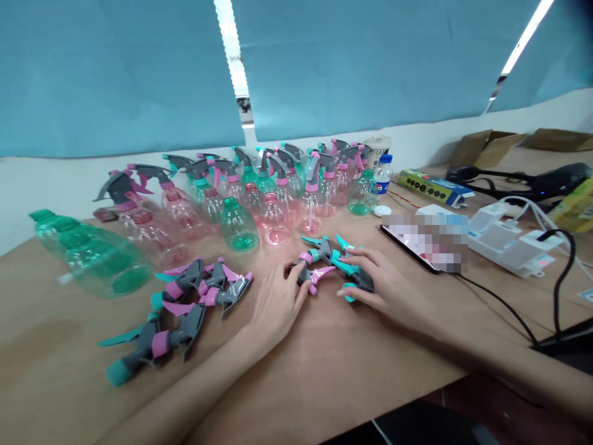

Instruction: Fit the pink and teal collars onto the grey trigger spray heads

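Note:
My left hand (pixel 280 300) is closed round a grey spray head with a pink trigger (pixel 319 274), near the table's middle. Just right of it, my right hand (pixel 377 281) has its fingers curved over a grey and teal spray head (pixel 356 275). Another grey and teal spray head (pixel 322 248) lies behind and between my hands. On the left lie several loose spray heads (pixel 185 327), pink and teal. Open green (pixel 238 225) and pink bottles (pixel 275 219) stand behind them. Farther back are several bottles with spray heads fitted (pixel 311 198).
Several green bottles (pixel 104 256) are at the far left. A phone (pixel 417 247) with a cable lies on the right, beside a white power strip (pixel 509 244). A yellow-green box (pixel 433 187), a blue-capped bottle (pixel 383 176) and a cardboard box (pixel 484 150) are behind.

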A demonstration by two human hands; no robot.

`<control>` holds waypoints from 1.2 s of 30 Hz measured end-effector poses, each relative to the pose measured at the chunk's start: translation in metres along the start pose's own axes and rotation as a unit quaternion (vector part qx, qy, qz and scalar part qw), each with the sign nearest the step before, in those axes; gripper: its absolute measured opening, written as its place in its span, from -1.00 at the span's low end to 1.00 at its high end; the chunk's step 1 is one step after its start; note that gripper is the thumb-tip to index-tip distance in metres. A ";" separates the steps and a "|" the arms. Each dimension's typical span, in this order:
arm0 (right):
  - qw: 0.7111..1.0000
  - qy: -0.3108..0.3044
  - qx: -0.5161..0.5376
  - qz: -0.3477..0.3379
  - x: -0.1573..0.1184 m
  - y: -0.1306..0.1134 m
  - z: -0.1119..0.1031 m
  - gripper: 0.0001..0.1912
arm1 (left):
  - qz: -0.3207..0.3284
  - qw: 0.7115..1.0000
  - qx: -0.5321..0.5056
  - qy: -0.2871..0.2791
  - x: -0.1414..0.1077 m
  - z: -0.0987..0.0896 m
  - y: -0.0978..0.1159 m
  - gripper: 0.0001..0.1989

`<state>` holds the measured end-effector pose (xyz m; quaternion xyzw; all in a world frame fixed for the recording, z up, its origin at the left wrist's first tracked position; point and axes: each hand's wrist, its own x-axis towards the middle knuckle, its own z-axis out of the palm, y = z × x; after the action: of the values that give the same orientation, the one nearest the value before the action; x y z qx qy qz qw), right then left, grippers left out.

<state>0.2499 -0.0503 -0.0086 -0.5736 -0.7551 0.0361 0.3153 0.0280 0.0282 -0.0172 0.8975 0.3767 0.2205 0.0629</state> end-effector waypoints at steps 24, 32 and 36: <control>0.986 -0.007 0.166 -0.018 0.035 -0.069 0.049 -0.72 | -0.028 0.986 -0.140 0.092 -0.046 -0.043 -0.015 -0.89; 0.995 0.001 0.082 -0.064 0.035 -0.048 0.059 -0.79 | 0.000 0.984 -0.178 -0.011 -0.051 -0.041 -0.008 -0.88; 0.992 -0.007 0.110 -0.054 0.036 -0.047 0.056 -0.81 | -0.002 0.981 -0.189 -0.030 -0.050 -0.040 -0.007 -0.83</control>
<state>0.1760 -0.0169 -0.0180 -0.4935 -0.7784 0.1060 0.3732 -0.0251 -0.0041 -0.0005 0.8748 0.3276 0.2610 0.2434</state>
